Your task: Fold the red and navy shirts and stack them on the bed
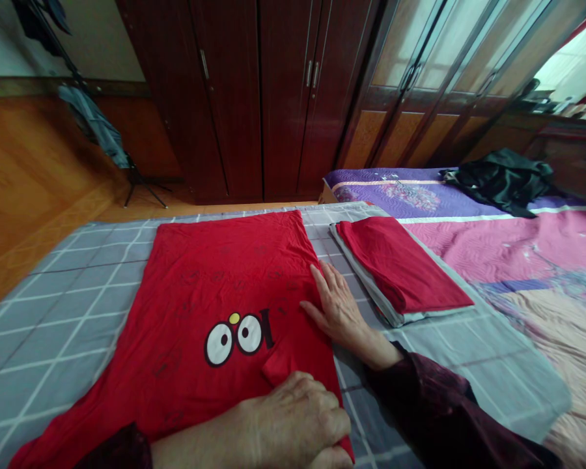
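Okay, head view: red T-shirt lies on grey check sheet, long axis running away from you. R hand flat on its R edge, fingers released; L hand curled at near edge, grip can't tell.

Long sleeves of dark maroon, faintly mottled cloth: left sleeve and right sleeve. Cuffs ending partway up the forearms, loose and softly creased. Left grip and right grip both bare.
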`<act>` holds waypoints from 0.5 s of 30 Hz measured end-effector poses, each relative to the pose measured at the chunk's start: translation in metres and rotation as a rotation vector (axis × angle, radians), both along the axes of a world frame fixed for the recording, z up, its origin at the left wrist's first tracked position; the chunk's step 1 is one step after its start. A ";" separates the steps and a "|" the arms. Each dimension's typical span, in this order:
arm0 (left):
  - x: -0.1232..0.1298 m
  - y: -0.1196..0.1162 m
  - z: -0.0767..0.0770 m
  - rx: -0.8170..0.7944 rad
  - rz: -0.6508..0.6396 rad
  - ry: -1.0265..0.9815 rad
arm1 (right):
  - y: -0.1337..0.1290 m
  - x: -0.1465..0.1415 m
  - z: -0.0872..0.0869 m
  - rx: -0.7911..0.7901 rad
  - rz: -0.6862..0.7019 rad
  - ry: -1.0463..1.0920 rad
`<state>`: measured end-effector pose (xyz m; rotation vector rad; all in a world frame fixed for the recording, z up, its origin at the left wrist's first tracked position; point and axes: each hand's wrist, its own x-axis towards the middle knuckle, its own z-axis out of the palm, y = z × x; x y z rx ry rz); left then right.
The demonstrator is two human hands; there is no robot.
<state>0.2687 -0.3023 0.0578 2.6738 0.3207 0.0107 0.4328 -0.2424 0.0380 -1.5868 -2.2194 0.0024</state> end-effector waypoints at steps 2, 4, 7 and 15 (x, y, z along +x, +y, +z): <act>-0.001 0.002 -0.002 0.029 -0.002 -0.023 | -0.009 -0.005 0.004 -0.040 0.196 -0.011; -0.001 0.002 -0.007 0.058 -0.020 -0.039 | -0.016 -0.011 0.004 -0.112 0.395 -0.067; 0.000 -0.002 -0.012 0.114 -0.036 -0.064 | -0.014 -0.016 -0.003 -0.133 0.393 -0.133; -0.024 -0.014 0.018 0.103 0.122 -0.071 | -0.023 -0.020 -0.012 -0.002 0.410 -0.135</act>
